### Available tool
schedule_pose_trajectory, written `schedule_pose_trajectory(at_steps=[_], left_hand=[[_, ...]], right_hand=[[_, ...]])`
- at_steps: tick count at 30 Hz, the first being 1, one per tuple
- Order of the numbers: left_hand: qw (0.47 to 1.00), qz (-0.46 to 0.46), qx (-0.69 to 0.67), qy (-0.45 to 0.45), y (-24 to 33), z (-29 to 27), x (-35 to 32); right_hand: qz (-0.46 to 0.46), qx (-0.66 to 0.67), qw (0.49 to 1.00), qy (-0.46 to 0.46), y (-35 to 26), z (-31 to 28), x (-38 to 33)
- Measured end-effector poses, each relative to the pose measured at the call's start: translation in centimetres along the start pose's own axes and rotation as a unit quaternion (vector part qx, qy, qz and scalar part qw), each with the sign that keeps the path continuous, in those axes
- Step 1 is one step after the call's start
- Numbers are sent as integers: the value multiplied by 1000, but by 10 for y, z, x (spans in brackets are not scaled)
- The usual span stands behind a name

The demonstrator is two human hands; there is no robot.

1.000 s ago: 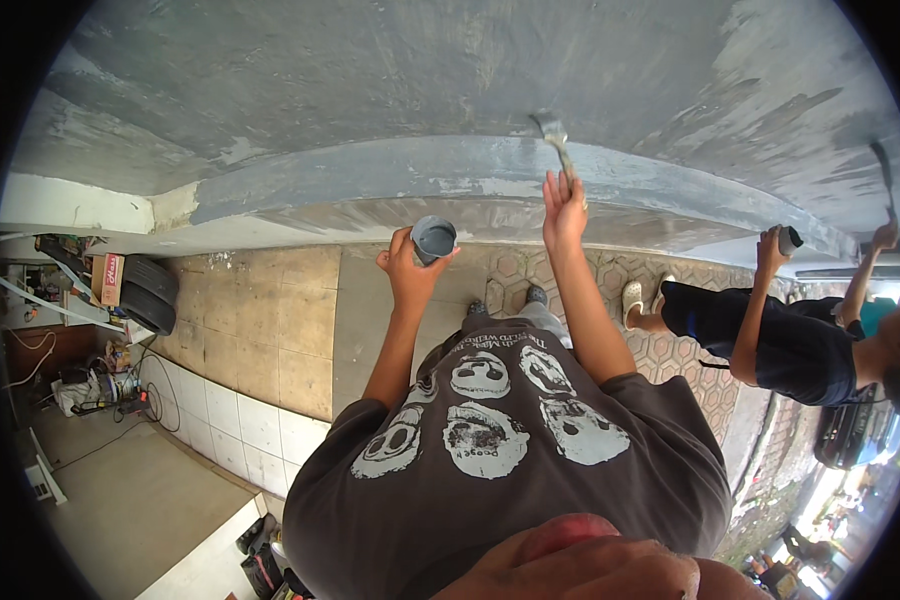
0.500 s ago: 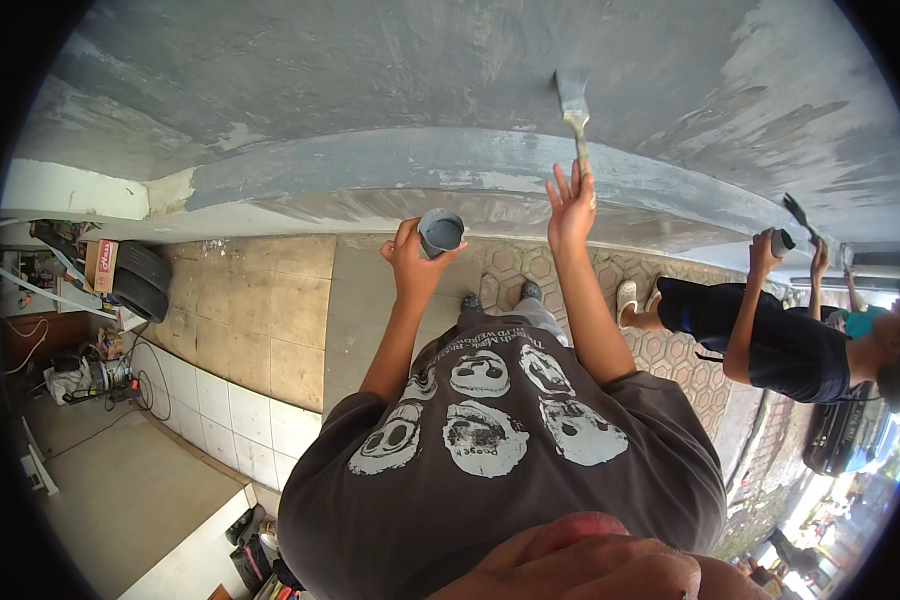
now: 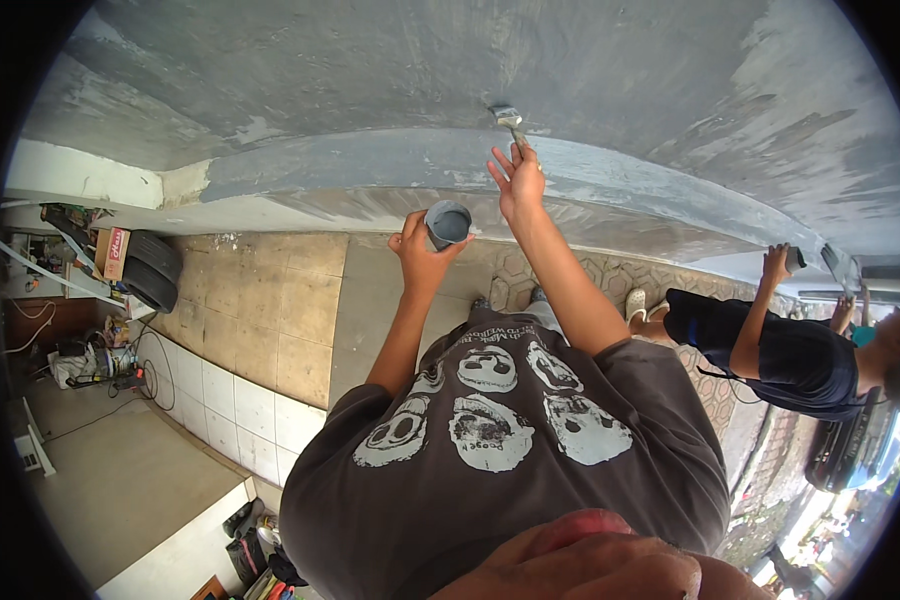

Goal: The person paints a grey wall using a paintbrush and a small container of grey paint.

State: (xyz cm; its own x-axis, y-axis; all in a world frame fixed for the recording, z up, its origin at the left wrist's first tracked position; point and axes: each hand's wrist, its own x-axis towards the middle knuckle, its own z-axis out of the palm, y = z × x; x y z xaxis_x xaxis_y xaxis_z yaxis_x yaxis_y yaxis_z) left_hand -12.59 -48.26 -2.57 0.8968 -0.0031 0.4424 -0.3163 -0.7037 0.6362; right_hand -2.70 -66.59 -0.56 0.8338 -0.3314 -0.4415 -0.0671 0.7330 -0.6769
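A flat paintbrush is gripped by its handle in my right hand, some of whose fingers stretch out beside it. Its bristles meet the grey-streaked wall, just above a lighter grey ledge. My left hand is wrapped around a small cup with grey paint inside. The cup is held below the ledge, to the left of my right hand, its open mouth facing up toward me.
On the right, another person holds a dark cup and a brush at the same wall. Stacked tires and a cardboard box lie at left. A low beige platform stands lower left; cables trail beside it.
My right hand has brought the brush down and to the left along the wall. The left hand with the cup has barely shifted. The other person's brush has moved to the right.
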Motion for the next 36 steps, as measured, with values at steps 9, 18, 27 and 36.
schedule_pose_trajectory(at_steps=[9,18,27,36], left_hand=[[999,-45,-1,-12,-15,-8,-16],[999,-44,9,8,-24,-11,-9],[999,-42,-1,0,-16,-8,5],[999,-44,25,20,-39,-11,-7]], right_hand=[[-159,-1,968,-192,-74,17,-95],[20,-90,982,-165,-79,-72,-51],[302,-86,937,-155,19,-124,-25],[-115,-209,963,-130,3,-34,-43]])
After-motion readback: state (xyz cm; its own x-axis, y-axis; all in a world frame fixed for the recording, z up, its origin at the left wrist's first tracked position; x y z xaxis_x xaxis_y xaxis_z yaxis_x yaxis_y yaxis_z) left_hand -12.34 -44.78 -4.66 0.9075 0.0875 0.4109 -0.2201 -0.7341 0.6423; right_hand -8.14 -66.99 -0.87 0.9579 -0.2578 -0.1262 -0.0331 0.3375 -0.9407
